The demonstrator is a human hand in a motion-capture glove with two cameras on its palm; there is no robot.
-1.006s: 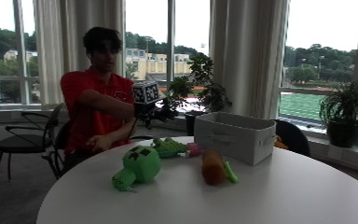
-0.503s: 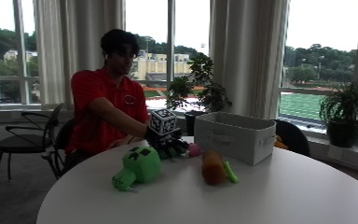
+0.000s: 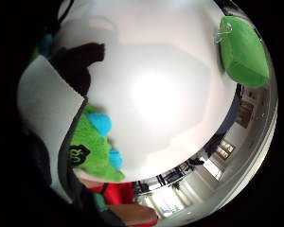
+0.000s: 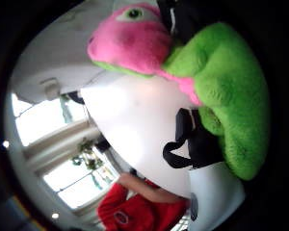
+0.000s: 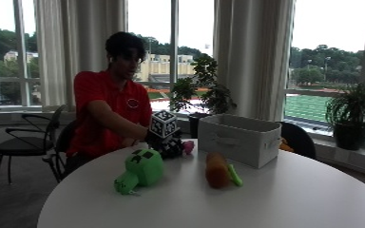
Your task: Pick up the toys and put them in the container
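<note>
A person in a red shirt sits behind a round white worktop (image 5: 296,199). Toward its left side lies a green block-faced plush (image 5: 141,170), its square head with black patches facing the person and its legs pointing to the near edge. Just behind it, near the far edge, is a green and pink plush (image 5: 186,147); from outside only its pink end shows beside the glove. The thumb-side palm view shows it close up (image 4: 221,96): fuzzy bright green body, a pink head with a green eye, pink trim. The little-finger palm view shows green fur with blue patches (image 3: 97,146) against the palm, and the green block-faced plush (image 3: 244,52) lying apart across bare white worktop (image 3: 165,94).

To the right of centre lies an orange carrot toy (image 5: 218,170) with green leaves, pointing toward the near edge. Behind it, near the far edge, stands the white bin (image 5: 239,139), open at the top, a handle slot in its end wall. Wide bare worktop lies in front of and to the right of the toys.

The right hand (image 5: 168,145) is down on the green and pink plush, with glove straps across its fur. Whether the fingers are curled round it I cannot tell.
</note>
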